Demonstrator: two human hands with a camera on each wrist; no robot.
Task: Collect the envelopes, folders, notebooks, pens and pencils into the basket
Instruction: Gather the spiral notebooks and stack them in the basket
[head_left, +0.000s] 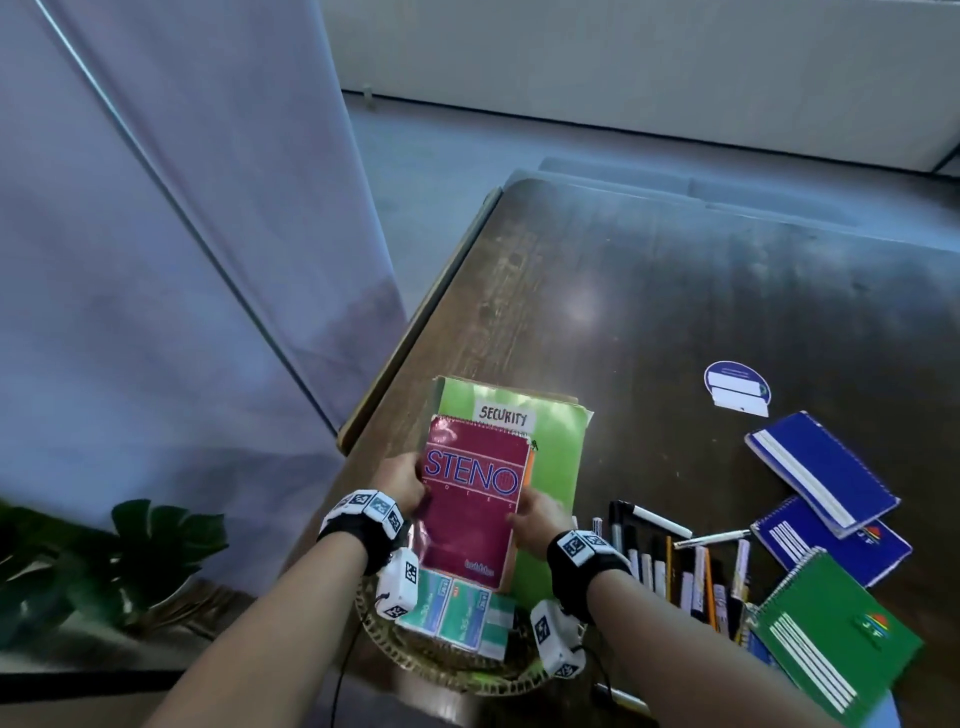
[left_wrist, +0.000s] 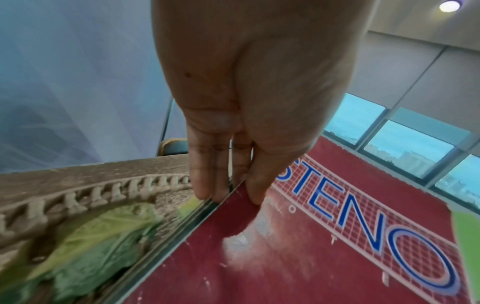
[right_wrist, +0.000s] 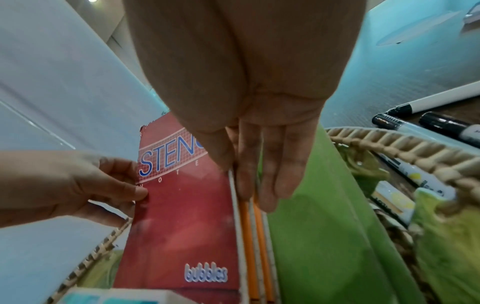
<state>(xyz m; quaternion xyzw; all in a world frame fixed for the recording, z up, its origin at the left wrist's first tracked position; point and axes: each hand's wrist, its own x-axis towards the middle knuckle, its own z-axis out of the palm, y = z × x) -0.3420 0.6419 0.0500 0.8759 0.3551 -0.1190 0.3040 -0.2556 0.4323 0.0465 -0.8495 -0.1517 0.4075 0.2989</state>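
A dark red "STENO" notebook (head_left: 470, 499) stands tilted in the woven basket (head_left: 415, 657), stacked on other notebooks and leaning on a green "SECURITY" folder (head_left: 556, 441). My left hand (head_left: 402, 486) pinches its left edge, thumb on the cover (left_wrist: 337, 236), fingers (left_wrist: 207, 181) behind. My right hand (head_left: 537, 519) holds the right edge of the stack, thumb on the cover and straight fingers (right_wrist: 272, 174) behind it. Teal envelope packs (head_left: 457, 610) lie in the basket in front. Pens and pencils (head_left: 675, 561) lie on the table to the right.
Two blue notebooks (head_left: 823, 473) and a green spiral notebook (head_left: 831, 629) lie at the right of the dark wooden table (head_left: 675, 291). A round blue sticker (head_left: 735, 387) sits beyond them. A grey curtain (head_left: 156, 234) and a plant (head_left: 130, 551) stand left of the table.
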